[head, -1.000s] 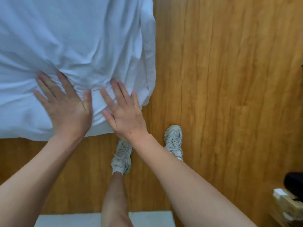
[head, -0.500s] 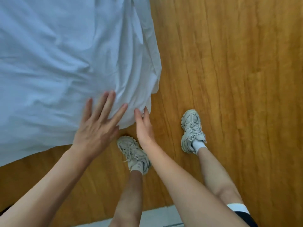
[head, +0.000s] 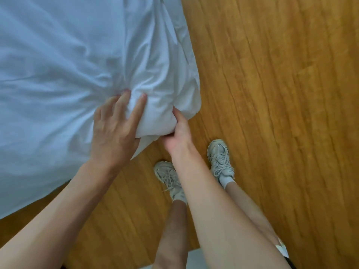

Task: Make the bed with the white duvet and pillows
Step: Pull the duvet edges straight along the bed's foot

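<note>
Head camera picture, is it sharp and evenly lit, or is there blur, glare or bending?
Head view: soft even light, no glare; the white duvet reads bluish, creases shaded; left hand and right hand slightly soft; wood floor grain bows from wide-angle distortion.

No legible txt, labels or nos. anywhere; mark on right sneaker (head: 220,156) too blurry.

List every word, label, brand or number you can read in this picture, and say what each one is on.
None can be read.
White duvet: plain, no print or tag showing.
Right sneaker: a small dark mark near the tongue, too blurred to read.
Left sneaker: no lettering visible.
Wooden floor: grain only.
</note>
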Demonstrator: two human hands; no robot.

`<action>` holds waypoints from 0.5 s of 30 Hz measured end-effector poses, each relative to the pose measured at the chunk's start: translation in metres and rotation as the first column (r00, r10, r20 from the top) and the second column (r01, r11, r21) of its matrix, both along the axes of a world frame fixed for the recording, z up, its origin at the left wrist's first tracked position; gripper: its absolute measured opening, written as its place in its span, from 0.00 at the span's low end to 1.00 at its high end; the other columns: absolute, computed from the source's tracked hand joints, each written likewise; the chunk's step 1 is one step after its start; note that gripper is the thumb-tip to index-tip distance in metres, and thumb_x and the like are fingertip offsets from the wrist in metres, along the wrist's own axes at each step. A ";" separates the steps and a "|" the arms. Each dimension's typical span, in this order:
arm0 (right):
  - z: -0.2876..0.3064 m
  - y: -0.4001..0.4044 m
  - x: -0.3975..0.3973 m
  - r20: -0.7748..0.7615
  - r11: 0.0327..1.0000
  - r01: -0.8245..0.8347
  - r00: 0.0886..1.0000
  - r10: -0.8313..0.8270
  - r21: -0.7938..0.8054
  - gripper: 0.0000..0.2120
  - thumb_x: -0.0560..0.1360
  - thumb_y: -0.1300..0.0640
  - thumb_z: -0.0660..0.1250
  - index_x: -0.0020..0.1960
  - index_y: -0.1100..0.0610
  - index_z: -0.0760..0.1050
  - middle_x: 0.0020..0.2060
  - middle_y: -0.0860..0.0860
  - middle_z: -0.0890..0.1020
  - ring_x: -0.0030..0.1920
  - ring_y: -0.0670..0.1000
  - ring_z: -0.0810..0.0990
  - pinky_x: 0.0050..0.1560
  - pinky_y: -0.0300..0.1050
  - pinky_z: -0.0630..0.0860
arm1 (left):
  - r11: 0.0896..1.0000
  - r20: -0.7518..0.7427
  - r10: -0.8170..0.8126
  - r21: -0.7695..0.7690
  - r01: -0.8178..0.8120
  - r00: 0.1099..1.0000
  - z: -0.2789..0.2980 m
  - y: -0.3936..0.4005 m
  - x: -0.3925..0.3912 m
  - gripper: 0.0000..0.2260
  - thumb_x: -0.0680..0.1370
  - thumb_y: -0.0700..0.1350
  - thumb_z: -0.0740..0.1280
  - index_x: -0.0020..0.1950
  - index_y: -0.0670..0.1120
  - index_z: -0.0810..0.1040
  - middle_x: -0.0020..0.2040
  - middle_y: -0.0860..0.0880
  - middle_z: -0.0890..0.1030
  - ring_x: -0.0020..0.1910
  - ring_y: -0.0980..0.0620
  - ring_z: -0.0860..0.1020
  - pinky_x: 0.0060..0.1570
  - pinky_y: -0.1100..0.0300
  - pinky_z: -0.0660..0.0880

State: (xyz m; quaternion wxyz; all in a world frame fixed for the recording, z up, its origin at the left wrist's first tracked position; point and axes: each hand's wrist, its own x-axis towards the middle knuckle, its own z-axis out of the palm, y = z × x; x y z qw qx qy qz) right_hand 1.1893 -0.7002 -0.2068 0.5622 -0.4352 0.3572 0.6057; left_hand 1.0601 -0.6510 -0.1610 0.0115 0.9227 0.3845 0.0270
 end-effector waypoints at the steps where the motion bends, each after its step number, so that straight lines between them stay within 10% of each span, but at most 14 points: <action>1: 0.004 -0.002 0.000 0.045 1.000 0.019 0.999 -0.019 0.004 0.24 0.71 0.53 0.73 0.66 0.56 0.76 0.56 0.56 0.83 0.57 0.57 0.82 0.59 0.56 0.78 | 1.000 0.015 0.004 -0.027 -0.004 1.000 0.001 -0.001 0.001 0.24 0.78 0.44 0.65 0.73 0.44 0.65 0.66 0.37 0.72 0.62 0.35 0.70 0.55 0.41 0.67; 6: 0.051 -0.010 0.001 0.406 0.994 0.081 0.913 -0.046 -0.070 0.19 0.70 0.66 0.72 0.60 0.59 0.78 0.51 0.51 0.85 0.51 0.51 0.84 0.50 0.50 0.82 | 0.984 0.023 -0.007 -0.177 0.011 1.000 0.015 -0.021 0.006 0.33 0.77 0.60 0.62 0.74 0.41 0.57 0.69 0.30 0.65 0.69 0.31 0.64 0.65 0.34 0.63; 10: 0.087 -0.009 -0.004 0.843 0.975 -0.131 0.491 0.221 -0.180 0.16 0.68 0.62 0.76 0.55 0.62 0.79 0.49 0.52 0.85 0.50 0.49 0.84 0.49 0.49 0.81 | 0.965 0.046 0.099 -0.249 -0.084 0.994 0.036 -0.029 0.014 0.41 0.74 0.69 0.57 0.74 0.39 0.53 0.69 0.29 0.65 0.68 0.31 0.66 0.62 0.35 0.67; 15: 0.121 0.012 -0.011 0.978 0.932 -0.325 0.073 0.196 -0.163 0.11 0.68 0.60 0.73 0.49 0.62 0.80 0.43 0.52 0.85 0.45 0.48 0.83 0.44 0.38 0.78 | 0.882 0.168 0.436 -0.275 -0.383 0.884 0.070 -0.008 0.028 0.26 0.76 0.54 0.62 0.68 0.39 0.69 0.45 0.42 0.81 0.37 0.39 0.79 0.30 0.54 0.71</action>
